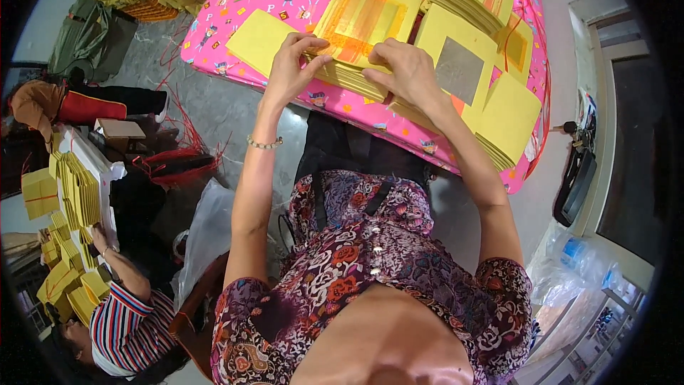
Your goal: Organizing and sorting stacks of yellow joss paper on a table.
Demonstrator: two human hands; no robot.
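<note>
On the pink patterned tabletop point(214, 25) in front of me lies a stack of yellow paper sheets point(349, 75), its top sheet marked with an orange square. At the near left corner of the stack, the thumb and fingers of my left hand point(287, 75) are closed on the paper edge. My right hand point(412, 75) pinches the same near edge further right, fingers curled over the top and thumb lower down. Just left of the stack is a plain yellow sheet point(256, 39), partly behind my left hand. How many sheets lie between my fingers is hidden.
Stacks of yellow paper with silver squares point(459, 68) fill the table's right side, and red strings point(543, 110) hang along that edge. At lower left a person in a striped shirt point(135, 321) works beside more yellow bundles point(78, 189). Red string point(182, 164) litters the floor.
</note>
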